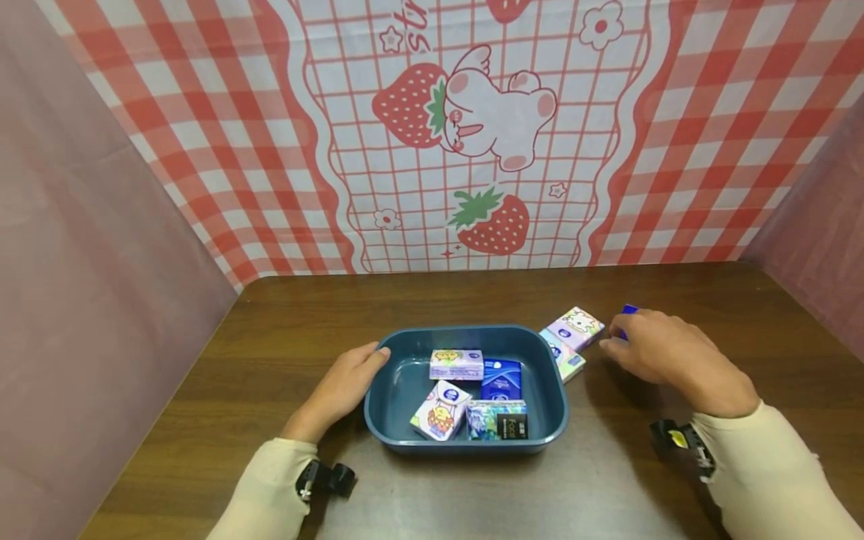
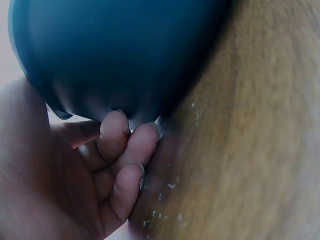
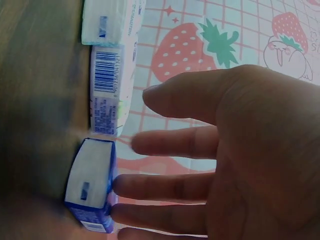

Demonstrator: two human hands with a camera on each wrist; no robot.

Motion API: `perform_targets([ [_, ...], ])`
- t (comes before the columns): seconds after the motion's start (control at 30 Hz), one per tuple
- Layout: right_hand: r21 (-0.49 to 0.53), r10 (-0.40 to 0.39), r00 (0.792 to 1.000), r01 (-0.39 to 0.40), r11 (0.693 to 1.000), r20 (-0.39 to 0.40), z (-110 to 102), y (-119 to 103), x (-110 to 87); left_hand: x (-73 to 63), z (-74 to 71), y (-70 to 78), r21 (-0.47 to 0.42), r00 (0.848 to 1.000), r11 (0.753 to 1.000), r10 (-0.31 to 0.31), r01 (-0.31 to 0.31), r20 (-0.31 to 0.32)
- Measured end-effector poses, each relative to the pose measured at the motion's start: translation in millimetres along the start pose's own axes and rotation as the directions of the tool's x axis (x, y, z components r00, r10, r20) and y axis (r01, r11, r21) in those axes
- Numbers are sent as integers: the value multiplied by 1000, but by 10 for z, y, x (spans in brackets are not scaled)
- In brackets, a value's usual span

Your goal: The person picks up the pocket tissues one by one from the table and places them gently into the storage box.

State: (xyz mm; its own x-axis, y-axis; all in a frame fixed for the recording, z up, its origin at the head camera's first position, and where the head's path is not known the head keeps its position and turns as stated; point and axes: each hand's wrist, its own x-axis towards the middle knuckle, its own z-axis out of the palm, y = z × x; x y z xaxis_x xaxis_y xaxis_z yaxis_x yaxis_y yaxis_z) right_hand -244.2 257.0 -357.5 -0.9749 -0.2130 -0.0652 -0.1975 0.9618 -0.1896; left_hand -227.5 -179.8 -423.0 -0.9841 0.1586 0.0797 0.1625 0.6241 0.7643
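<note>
A dark blue plastic tub (image 1: 466,448) stands on the table. My left hand (image 1: 340,386) holds its left side, thumb over the rim and the other fingers curled against the outer wall (image 2: 120,55). Inside lie several tissue packs: a purple one (image 1: 457,365), a white-and-yellow one (image 1: 440,412), a blue one (image 1: 502,375) and a dark floral one (image 1: 484,421). Right of the tub, my right hand (image 1: 664,352) is over a blue tissue pack (image 3: 90,172), partly hidden in the head view. Its fingers are extended, fingertips close to the pack without gripping it.
Between the tub and my right hand lie a purple tissue pack (image 1: 574,328) and a light-blue one (image 1: 569,366), touching each other. The wooden table (image 1: 304,307) ends at a red-and-white patterned cloth (image 1: 493,217). Pink cloth (image 1: 101,262) hangs at the sides.
</note>
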Motion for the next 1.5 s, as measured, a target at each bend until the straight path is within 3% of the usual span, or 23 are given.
perform_targets([
  [0.27, -23, 39, 999, -39, 999, -35, 48, 22, 25, -4, 10, 0, 1, 1000, 1000, -11, 11, -1],
  [0.6, 0, 104, 992, -104, 995, 71, 111, 95, 25, -7, 5, 20, 1, 1000, 1000, -30, 30, 5],
  [1.13, -35, 7, 999, -9, 999, -53, 132, 83, 55, -12, 4, 17, -11, 1000, 1000, -20, 20, 2],
  [1.5, -39, 0, 1000, -1, 999, -26, 126, 43, 57, -10, 9, 13, -15, 1000, 1000, -15, 15, 0],
])
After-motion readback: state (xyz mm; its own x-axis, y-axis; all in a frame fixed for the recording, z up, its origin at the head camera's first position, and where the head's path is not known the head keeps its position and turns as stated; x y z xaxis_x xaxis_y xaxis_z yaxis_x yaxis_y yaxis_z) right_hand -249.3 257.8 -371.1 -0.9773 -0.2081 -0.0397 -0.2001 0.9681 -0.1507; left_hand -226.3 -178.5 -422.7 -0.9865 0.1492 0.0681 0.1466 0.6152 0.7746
